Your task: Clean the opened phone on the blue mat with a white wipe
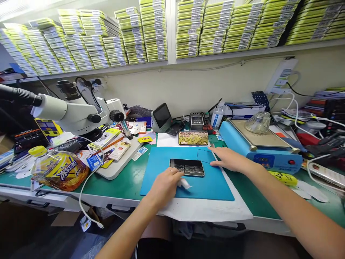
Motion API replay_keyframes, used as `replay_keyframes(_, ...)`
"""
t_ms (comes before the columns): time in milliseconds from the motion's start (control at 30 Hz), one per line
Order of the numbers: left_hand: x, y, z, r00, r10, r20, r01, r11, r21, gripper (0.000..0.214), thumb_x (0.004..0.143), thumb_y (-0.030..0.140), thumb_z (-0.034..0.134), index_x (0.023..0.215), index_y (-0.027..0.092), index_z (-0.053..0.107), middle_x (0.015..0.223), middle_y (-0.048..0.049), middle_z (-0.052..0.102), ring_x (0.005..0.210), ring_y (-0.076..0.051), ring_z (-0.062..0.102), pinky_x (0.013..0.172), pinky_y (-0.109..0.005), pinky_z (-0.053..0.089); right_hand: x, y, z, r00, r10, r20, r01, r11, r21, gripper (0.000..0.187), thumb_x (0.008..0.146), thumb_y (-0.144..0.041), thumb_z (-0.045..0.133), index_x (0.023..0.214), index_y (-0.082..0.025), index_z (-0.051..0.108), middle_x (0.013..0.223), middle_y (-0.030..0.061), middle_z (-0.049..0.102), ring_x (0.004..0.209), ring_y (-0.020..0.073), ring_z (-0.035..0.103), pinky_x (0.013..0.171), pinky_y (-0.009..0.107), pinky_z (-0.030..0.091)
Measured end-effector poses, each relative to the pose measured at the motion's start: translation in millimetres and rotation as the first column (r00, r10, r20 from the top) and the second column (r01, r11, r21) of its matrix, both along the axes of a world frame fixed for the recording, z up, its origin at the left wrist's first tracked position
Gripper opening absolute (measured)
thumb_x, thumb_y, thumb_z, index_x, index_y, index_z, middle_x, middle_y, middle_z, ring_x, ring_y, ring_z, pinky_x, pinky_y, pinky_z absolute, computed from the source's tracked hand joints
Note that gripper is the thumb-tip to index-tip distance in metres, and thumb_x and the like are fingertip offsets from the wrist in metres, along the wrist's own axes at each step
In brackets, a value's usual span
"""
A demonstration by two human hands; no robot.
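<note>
At left of frame, capped bottle (60, 169) with amber drink inside; at right, glass jar (257, 123) on blue machine (234, 141). At centre, black phone (194, 168) on blue mat (159, 163), partly hidden by left hand (166, 185), closed on white tissue (185, 183). Right hand (229, 158) with fingers spread, near thin black rim (197, 155), contact hard to tell.

Lighting: bright and cool white, washed-out patch (16, 7) at far left, pale wall (188, 82) evenly lit, deep shadow over the floor (29, 233) at near left. Glare: striped reflections across the dark phone screen (194, 167), small highlights on the glass jar (258, 124) at right and the plastic bottle (64, 169) at left. Definition: centre mostly clear, white wipe (184, 183) softly blurred, yellow-green packs (319, 21) smeared at far right, wide-angle stretching and leaning toward both side edges.
</note>
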State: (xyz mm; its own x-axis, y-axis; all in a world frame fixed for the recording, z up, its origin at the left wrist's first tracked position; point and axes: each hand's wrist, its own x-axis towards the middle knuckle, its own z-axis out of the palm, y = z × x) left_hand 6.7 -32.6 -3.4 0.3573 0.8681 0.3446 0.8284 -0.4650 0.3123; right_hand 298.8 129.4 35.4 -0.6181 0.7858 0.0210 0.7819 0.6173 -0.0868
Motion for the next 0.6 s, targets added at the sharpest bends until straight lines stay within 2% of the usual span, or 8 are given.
replay_keyframes(100, -32.6, 2.8, 1.5, 0.982, 0.180, 0.060, -0.183, 0.981, 0.056, 0.037, 0.090, 0.003, 0.048, 0.117, 0.022, 0.065, 0.106, -0.0049, 0.068, 0.101, -0.023, 0.065, 0.086, -0.035, 0.056, -4.7, -3.3, 3.8, 1.000, 0.011, -0.020, -0.011, 1.000, 0.007, 0.073, 0.079, -0.059, 0.061, 0.140, -0.019, 0.057, 0.110, 0.0174, 0.075, 0.097, 0.0401, 0.072, 0.072, 0.048, 0.058)
replay_keyframes(200, -56.1, 8.5, 5.5, 0.949, 0.310, 0.055, -0.314, 0.946, 0.079, 0.034, 0.091, 0.006, 0.047, 0.117, 0.020, 0.065, 0.104, -0.0064, 0.068, 0.101, -0.025, 0.066, 0.085, -0.038, 0.056, -11.6, -12.0, 13.8, 0.999, 0.030, 0.044, -0.032, 0.999, 0.041, 0.074, 0.080, -0.052, 0.059, 0.141, -0.011, 0.054, 0.105, 0.0210, 0.076, 0.091, 0.0406, 0.072, 0.067, 0.047, 0.056)
replay_keyframes(333, -54.8, 8.1, 8.4, 0.949, 0.297, 0.105, -0.307, 0.947, 0.097, 0.032, 0.095, 0.015, 0.048, 0.124, 0.017, 0.062, 0.117, -0.0103, 0.066, 0.112, -0.027, 0.063, 0.095, -0.044, 0.054, -13.7, -35.9, 35.8, 0.998, 0.013, 0.069, -0.021, 0.994, 0.107, 0.077, 0.085, -0.048, 0.054, 0.148, -0.005, 0.046, 0.099, 0.0214, 0.076, 0.085, 0.0380, 0.072, 0.063, 0.043, 0.054)
replay_keyframes(400, -44.4, 2.6, 12.7, 0.956, 0.247, 0.160, -0.265, 0.958, 0.105, 0.034, 0.099, 0.024, 0.050, 0.131, 0.018, 0.057, 0.126, -0.0119, 0.063, 0.119, -0.028, 0.060, 0.100, -0.046, 0.051, -12.4, -53.3, 46.7, 0.999, 0.013, -0.048, -0.008, 0.994, 0.107, 0.077, 0.087, -0.053, 0.052, 0.152, -0.012, 0.042, 0.107, 0.0190, 0.076, 0.092, 0.0362, 0.072, 0.068, 0.042, 0.056)
replay_keyframes(467, -33.3, -4.6, 21.1, 0.970, 0.149, 0.193, -0.176, 0.975, 0.134, 0.043, 0.100, 0.033, 0.052, 0.141, 0.021, 0.047, 0.136, -0.0124, 0.058, 0.127, -0.028, 0.056, 0.103, -0.044, 0.050, -12.8, -71.0, 54.7, 0.973, 0.030, -0.228, -0.041, 0.998, -0.042, 0.075, 0.088, -0.055, 0.054, 0.154, -0.021, 0.040, 0.118, 0.0145, 0.074, 0.102, 0.0330, 0.071, 0.076, 0.042, 0.057)
replay_keyframes(500, -28.6, -8.1, 26.4, 0.979, 0.084, 0.185, -0.115, 0.979, 0.168, 0.051, 0.099, 0.037, 0.054, 0.146, 0.023, 0.041, 0.141, -0.0127, 0.055, 0.131, -0.028, 0.053, 0.105, -0.044, 0.049, -14.2, -79.0, 57.1, 0.947, 0.024, -0.322, -0.086, 0.980, -0.182, 0.071, 0.090, -0.054, 0.052, 0.154, -0.025, 0.040, 0.119, 0.0125, 0.074, 0.103, 0.0308, 0.071, 0.079, 0.042, 0.057)
replay_keyframes(533, -24.9, -11.2, 32.0, 0.988, 0.014, 0.153, -0.047, 0.975, 0.216, 0.058, 0.099, 0.039, 0.056, 0.151, 0.025, 0.034, 0.146, -0.0132, 0.051, 0.134, -0.028, 0.050, 0.106, -0.044, 0.048, -16.4, -85.9, 58.3, 0.916, 0.004, -0.400, -0.156, 0.925, -0.347, 0.067, 0.092, -0.053, 0.051, 0.153, -0.026, 0.041, 0.119, 0.0115, 0.074, 0.103, 0.0287, 0.071, 0.082, 0.042, 0.057)
replay_keyframes(600, -20.5, -16.9, 41.9, 0.992, -0.122, 0.014, 0.111, 0.942, 0.317, 0.068, 0.098, 0.042, 0.058, 0.155, 0.026, 0.024, 0.151, -0.0149, 0.046, 0.137, -0.030, 0.048, 0.108, -0.045, 0.045, -22.3, -96.6, 57.3, 0.861, -0.070, -0.503, -0.308, 0.716, -0.626, 0.061, 0.096, -0.051, 0.046, 0.150, -0.023, 0.046, 0.114, 0.0119, 0.076, 0.096, 0.0258, 0.073, 0.086, 0.043, 0.057)
